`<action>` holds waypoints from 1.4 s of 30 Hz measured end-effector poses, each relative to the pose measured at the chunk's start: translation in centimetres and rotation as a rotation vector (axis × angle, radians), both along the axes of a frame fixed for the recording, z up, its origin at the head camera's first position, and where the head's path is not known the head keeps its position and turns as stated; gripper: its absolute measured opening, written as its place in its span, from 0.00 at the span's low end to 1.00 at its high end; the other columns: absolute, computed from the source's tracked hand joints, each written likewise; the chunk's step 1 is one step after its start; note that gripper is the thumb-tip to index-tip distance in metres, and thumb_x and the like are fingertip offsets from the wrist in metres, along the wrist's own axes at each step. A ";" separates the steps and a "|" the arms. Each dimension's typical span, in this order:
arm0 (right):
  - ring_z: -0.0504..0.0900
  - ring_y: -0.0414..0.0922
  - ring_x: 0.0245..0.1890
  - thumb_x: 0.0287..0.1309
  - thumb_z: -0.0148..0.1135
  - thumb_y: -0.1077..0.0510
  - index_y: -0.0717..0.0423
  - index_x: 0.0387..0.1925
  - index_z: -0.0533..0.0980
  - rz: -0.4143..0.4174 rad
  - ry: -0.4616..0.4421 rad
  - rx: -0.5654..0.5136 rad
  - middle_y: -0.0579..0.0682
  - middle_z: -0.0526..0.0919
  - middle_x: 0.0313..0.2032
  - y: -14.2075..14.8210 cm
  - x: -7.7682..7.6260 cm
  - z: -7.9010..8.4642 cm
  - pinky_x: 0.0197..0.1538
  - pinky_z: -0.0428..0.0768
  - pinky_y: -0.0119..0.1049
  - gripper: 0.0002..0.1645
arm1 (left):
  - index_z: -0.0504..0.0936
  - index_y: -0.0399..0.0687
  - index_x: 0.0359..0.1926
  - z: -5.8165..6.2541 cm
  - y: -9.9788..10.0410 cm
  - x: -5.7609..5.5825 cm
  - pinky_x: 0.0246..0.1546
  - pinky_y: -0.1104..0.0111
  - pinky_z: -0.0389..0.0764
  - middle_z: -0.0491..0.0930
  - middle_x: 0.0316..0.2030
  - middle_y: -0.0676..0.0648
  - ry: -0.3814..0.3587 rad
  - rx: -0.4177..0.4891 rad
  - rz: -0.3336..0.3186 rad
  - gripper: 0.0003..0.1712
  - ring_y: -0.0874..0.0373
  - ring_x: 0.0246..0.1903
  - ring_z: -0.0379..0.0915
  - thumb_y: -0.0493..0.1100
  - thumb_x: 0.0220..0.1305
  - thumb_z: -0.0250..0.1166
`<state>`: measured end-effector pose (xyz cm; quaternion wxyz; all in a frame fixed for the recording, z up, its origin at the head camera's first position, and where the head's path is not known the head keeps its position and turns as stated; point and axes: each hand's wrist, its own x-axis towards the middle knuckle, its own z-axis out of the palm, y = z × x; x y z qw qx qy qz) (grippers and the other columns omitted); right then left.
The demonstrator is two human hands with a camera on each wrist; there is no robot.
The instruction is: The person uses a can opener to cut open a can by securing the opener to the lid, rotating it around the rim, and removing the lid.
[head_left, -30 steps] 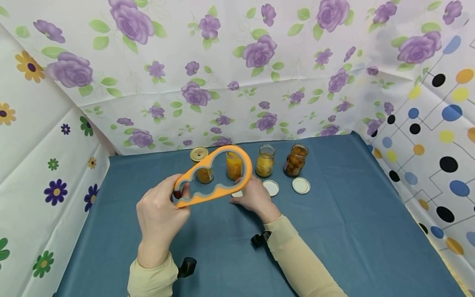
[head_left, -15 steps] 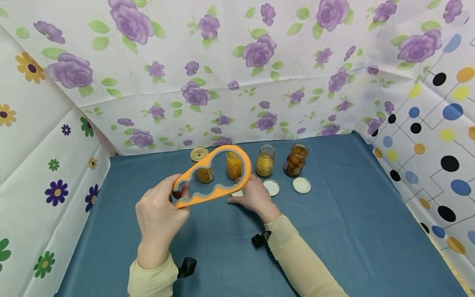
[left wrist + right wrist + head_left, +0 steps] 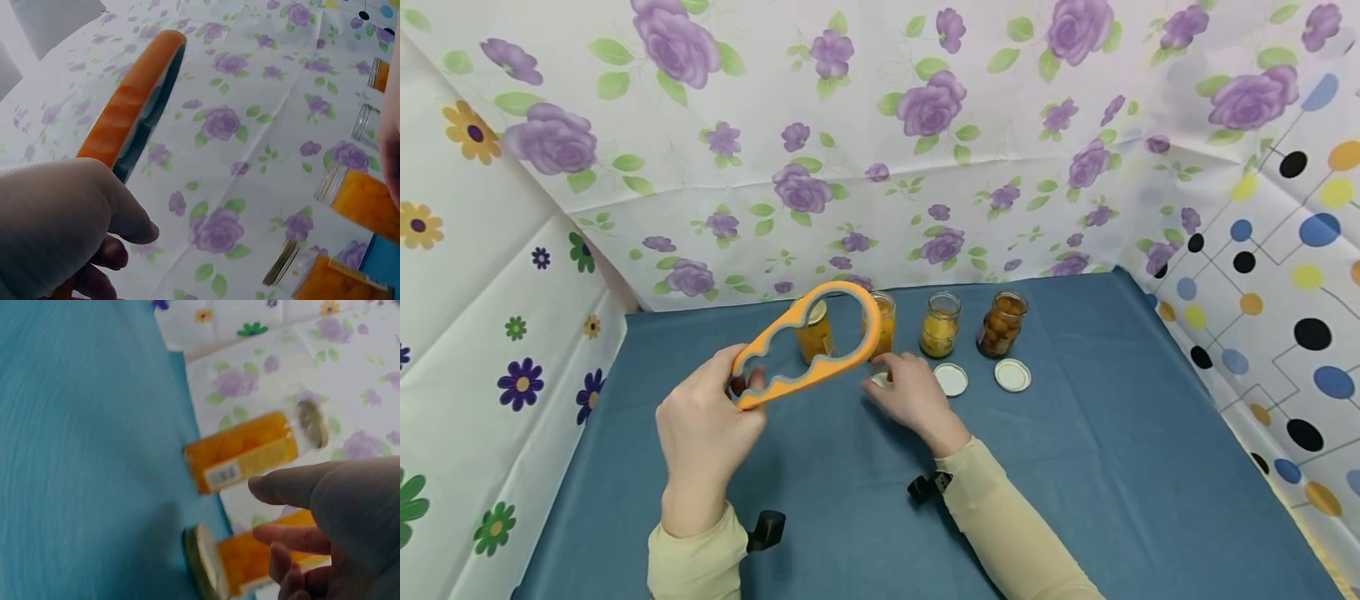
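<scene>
My left hand (image 3: 703, 417) grips the narrow end of an orange jar opener (image 3: 873, 321) with a grey scalloped inner edge, raised above the table. Beyond it stands a jar of orange fruit (image 3: 815, 340) with its gold lid on. My right hand (image 3: 917, 400) hovers over a white-lined lid (image 3: 215, 562) lying inner side up before the second jar (image 3: 887, 321), which has no lid. In the right wrist view, thumb and fingers are apart and hold nothing. That hand partly hides the lid and jar in the head view.
Two more lidless jars, one with yellow pieces (image 3: 938, 333) and one with brown round pieces (image 3: 1002, 325), stand to the right. Before them lie two lids, a left one (image 3: 951, 380) and a right one (image 3: 1012, 375). Patterned sheets border the blue table (image 3: 1112, 467).
My left hand has moved left with the jar opener, uncovering more of the second jar. The right hand's fingers have drawn up off the lid. The view has shifted slightly.
</scene>
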<state>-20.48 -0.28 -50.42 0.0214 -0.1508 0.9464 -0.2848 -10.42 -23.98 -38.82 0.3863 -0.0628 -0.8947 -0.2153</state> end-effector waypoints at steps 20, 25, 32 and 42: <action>0.66 0.49 0.62 0.61 0.66 0.46 0.47 0.74 0.56 0.057 0.035 -0.594 0.59 0.67 0.63 -8.2 -1.9 0.9 0.59 0.73 0.54 0.45 | 0.81 0.34 0.48 -1.5 -2.4 -2.3 0.36 0.53 0.70 0.77 0.25 0.42 -0.237 0.016 0.032 0.20 0.46 0.29 0.65 0.26 0.51 0.62; 0.78 0.46 0.36 0.60 0.69 0.55 0.54 0.57 0.71 0.084 0.078 -0.665 0.53 0.80 0.38 -9.5 -4.1 0.5 0.43 0.80 0.44 0.26 | 0.81 0.33 0.47 -1.8 -2.7 -2.5 0.36 0.52 0.70 0.79 0.27 0.39 -0.202 0.018 0.033 0.18 0.44 0.30 0.66 0.25 0.52 0.62; 0.77 0.47 0.40 0.59 0.68 0.56 0.60 0.59 0.69 -0.021 -0.014 -0.585 0.54 0.79 0.42 -10.6 -5.4 0.2 0.47 0.77 0.46 0.29 | 0.81 0.33 0.46 -2.1 -2.8 -2.6 0.36 0.52 0.70 0.77 0.24 0.41 -0.173 0.018 0.028 0.18 0.45 0.29 0.66 0.25 0.52 0.63; 0.79 0.44 0.38 0.53 0.71 0.63 0.59 0.54 0.70 0.006 0.046 -0.707 0.52 0.81 0.40 -11.2 -5.2 -0.8 0.45 0.80 0.44 0.28 | 0.81 0.36 0.50 -3.4 -2.9 -2.5 0.32 0.47 0.72 0.78 0.27 0.41 -0.269 -0.008 0.049 0.22 0.43 0.31 0.67 0.27 0.51 0.66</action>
